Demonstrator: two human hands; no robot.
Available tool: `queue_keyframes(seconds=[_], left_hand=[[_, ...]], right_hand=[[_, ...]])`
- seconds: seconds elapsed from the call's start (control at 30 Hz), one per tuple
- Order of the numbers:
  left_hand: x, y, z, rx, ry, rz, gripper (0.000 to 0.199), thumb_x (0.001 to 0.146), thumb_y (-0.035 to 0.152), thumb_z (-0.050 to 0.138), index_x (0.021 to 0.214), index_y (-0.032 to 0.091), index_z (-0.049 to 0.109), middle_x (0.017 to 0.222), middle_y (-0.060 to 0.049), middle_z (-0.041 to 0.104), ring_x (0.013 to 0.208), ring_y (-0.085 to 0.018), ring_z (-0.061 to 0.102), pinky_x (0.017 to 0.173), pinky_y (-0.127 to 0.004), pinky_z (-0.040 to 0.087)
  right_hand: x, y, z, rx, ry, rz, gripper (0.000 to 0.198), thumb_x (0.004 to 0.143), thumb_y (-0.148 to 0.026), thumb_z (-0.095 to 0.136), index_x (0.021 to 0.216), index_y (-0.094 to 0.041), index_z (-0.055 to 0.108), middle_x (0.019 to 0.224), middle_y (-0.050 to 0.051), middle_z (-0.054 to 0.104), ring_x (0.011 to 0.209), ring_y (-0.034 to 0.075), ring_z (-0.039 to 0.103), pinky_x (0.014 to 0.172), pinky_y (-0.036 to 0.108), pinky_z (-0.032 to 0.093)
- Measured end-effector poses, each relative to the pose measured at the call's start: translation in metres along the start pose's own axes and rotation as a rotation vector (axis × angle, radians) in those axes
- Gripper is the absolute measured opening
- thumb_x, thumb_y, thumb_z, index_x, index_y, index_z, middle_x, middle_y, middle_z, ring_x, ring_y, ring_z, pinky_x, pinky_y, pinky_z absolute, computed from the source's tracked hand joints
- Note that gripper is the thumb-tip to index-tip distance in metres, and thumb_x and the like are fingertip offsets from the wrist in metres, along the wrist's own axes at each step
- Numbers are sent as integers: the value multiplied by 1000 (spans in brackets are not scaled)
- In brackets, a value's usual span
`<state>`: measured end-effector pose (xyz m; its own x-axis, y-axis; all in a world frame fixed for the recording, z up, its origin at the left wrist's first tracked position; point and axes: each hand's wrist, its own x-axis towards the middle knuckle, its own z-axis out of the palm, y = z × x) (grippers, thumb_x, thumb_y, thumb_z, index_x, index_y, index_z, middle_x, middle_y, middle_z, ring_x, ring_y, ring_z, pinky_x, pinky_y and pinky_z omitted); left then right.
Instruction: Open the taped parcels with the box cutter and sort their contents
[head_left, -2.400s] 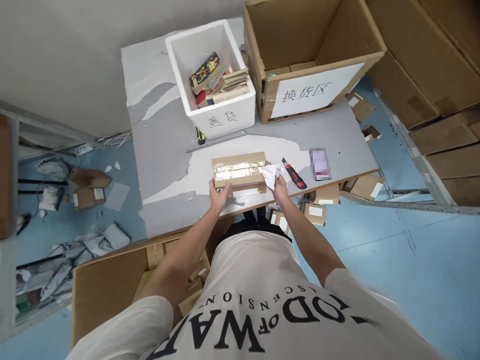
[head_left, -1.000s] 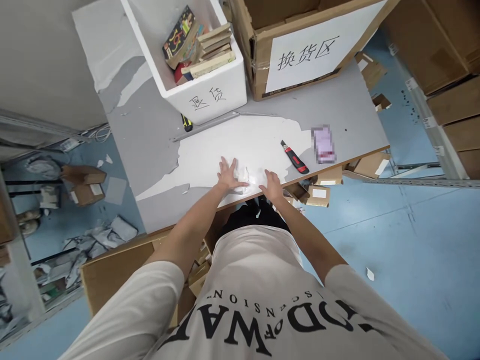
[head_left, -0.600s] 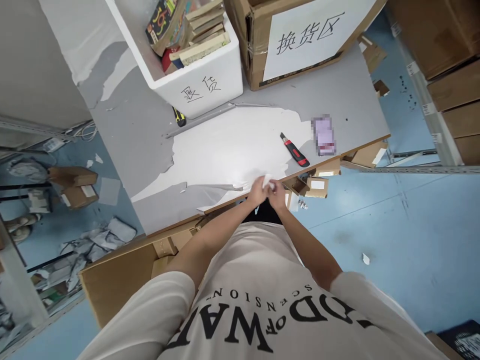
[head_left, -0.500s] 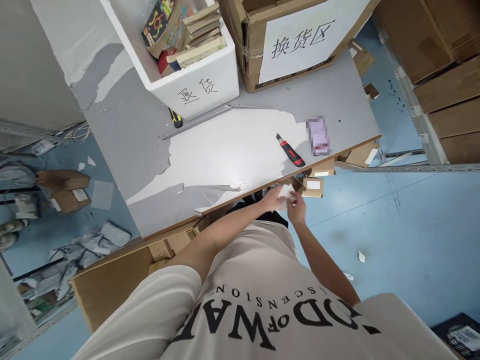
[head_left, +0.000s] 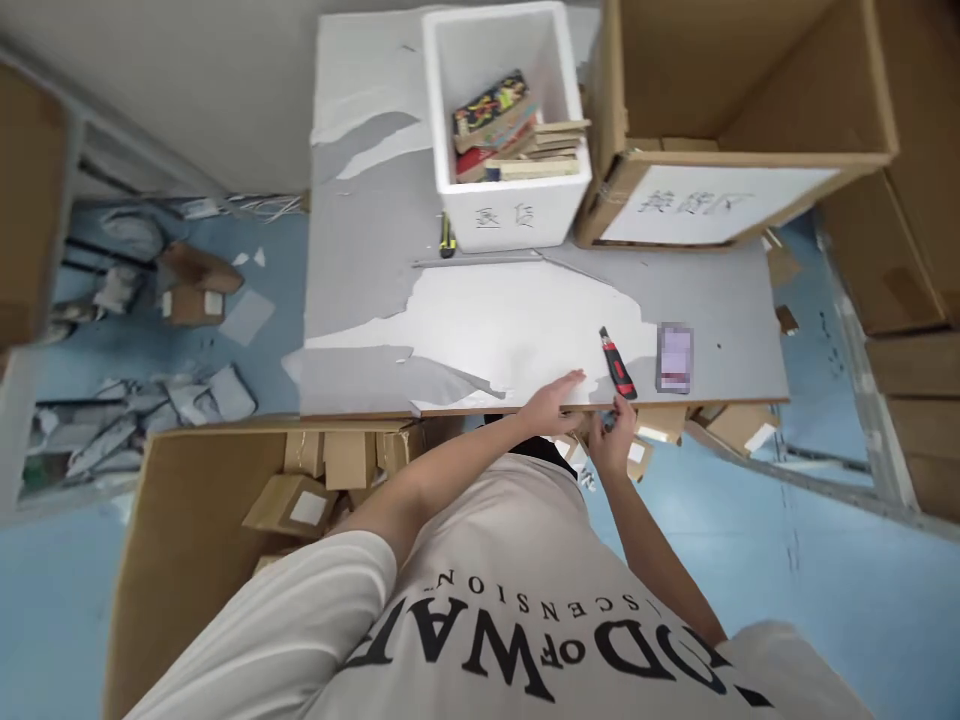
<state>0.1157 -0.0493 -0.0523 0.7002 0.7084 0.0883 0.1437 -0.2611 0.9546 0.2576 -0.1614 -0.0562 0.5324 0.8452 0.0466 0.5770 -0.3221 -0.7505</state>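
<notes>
White foam box (head_left: 555, 222) holds books (head_left: 496, 128); left hand (head_left: 550, 406) half-open, right hand (head_left: 613, 440) curled, hold unclear.

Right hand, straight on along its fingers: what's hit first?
Probably the red-and-black cutter, its handle end just ahead of the right hand. Depth is unclear; if the hand sits below tabletop level, the table's front edge would come first.

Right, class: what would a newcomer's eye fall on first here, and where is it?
Probably the white box of books towards the table's far side, with the big open cardboard box to its right. Nearer, the red-and-black cutter stands out by the front edge, close to the right hand.
</notes>
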Motion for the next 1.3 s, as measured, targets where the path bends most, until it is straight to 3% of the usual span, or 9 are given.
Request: queue_keyframes(seconds=[0.1,0.2,0.3,0.4,0.57,0.73,1.07,1.3], left_hand=[[-16,-6,-50,62,374,-93,71,77,33,63,143,18,39,151,-12,38,140,-26,36,117,-49,30],[-46,-18,-91,95,745,-217,70,79,41,64,141,17,40,151,-15,36,142,-28,32,118,-49,26],[-88,-26,-117,116,1033,-327,75,78,48,66,142,18,38,153,-15,33,143,-29,29,118,-49,25],[-132,-29,-129,142,1244,-421,79,77,53,66,142,18,38,153,-14,33,144,-30,28,119,-47,24],[-196,-31,-124,171,1493,-474,82,78,58,64,144,17,36,153,-15,33,144,-29,27,119,-45,23],[-253,-37,-110,167,1661,-506,82,79,58,63,145,20,35,154,-14,32,144,-29,28,119,-44,25],[-400,-62,-75,64,1937,-573,81,74,53,69,142,17,42,151,-15,38,143,-29,30,120,-42,22],[-441,-77,-57,-126,2077,-649,82,73,50,71,143,19,41,153,-12,35,144,-27,28,120,-40,20]], right_hand=[[52,-31,39,89,-198,-148,54,87,-39,48,137,-17,41,137,17,48,129,27,44,107,51,36],[90,-65,80,188,-349,-194,58,89,-42,47,140,-17,38,142,17,46,131,27,44,109,50,33],[109,-101,119,287,-427,-237,59,91,-46,44,142,-18,36,146,16,42,135,26,41,111,50,31],[105,-136,154,364,-512,-302,61,92,-50,42,143,-18,35,148,15,39,137,25,39,111,48,31],[61,-185,196,407,-716,-489,63,93,-52,40,145,-16,34,149,16,38,138,24,38,111,45,33],[-1,-212,228,476,-875,-668,61,94,-53,39,144,-18,37,147,14,42,138,23,38,114,44,32],[-115,-228,287,281,-1126,-803,60,93,-54,39,143,-19,39,147,11,44,136,23,41,115,45,32],[-143,-229,325,115,-1217,-802,60,93,-54,38,142,-19,41,144,11,47,134,23,44,113,46,33]])
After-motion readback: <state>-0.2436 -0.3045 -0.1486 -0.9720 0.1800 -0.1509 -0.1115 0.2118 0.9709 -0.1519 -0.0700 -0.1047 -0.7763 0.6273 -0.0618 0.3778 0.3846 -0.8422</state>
